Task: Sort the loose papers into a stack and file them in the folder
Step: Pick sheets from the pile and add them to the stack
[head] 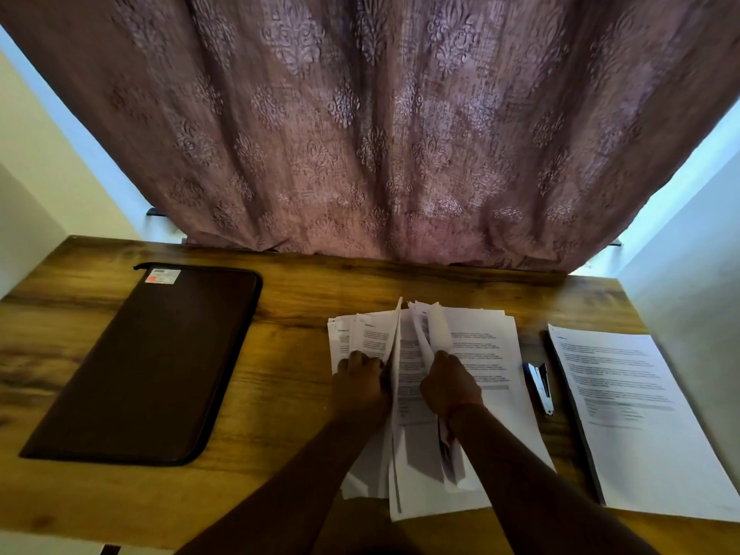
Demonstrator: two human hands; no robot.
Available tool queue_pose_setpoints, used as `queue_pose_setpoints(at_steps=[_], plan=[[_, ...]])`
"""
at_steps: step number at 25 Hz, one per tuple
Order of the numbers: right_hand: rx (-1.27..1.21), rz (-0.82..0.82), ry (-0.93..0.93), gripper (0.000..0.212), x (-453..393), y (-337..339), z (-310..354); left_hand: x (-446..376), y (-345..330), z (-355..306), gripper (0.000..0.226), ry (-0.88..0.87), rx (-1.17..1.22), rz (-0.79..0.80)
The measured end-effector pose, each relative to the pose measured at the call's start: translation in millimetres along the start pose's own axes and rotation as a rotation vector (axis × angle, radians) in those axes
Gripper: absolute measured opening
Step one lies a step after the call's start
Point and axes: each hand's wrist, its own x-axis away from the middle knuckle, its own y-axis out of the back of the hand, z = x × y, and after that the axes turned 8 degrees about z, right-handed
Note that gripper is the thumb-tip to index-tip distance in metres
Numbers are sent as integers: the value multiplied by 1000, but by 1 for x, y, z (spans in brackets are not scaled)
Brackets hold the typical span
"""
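Observation:
A messy pile of printed white papers (486,354) lies in the middle of the wooden table (288,354). My left hand (362,380) holds the pile's left sheets, with one sheet standing on edge beside it. My right hand (450,384) grips a few lifted, curled sheets in the pile's middle. A separate neat stack of papers (632,418) lies at the right end of the table. The closed dark brown zip folder (152,362) lies flat at the left, apart from both hands.
A small stapler (539,388) lies between the pile and the right stack. A patterned mauve curtain (380,134) hangs behind the table's far edge. Pale walls flank the table on both sides.

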Motion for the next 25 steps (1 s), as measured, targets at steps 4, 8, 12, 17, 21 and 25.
queue_pose_setpoints(at_steps=[4,8,12,17,21,25], plan=[[6,-9,8,18,3,0,-1,3,1,4,45,98,-27,28],[3,-13,15,20,4,1,-1,9,4,9,38,41,21,-57],[37,-11,12,20,3,9,1,12,32,-1,20,74,318,-176],[118,45,19,14,4,19,8,15,95,-9,24,63,456,-479],[94,210,84,40,6,30,14,30,134,-20,26,-98,447,-677],[52,201,99,23,8,45,8,42,138,-34,23,-195,599,-747]])
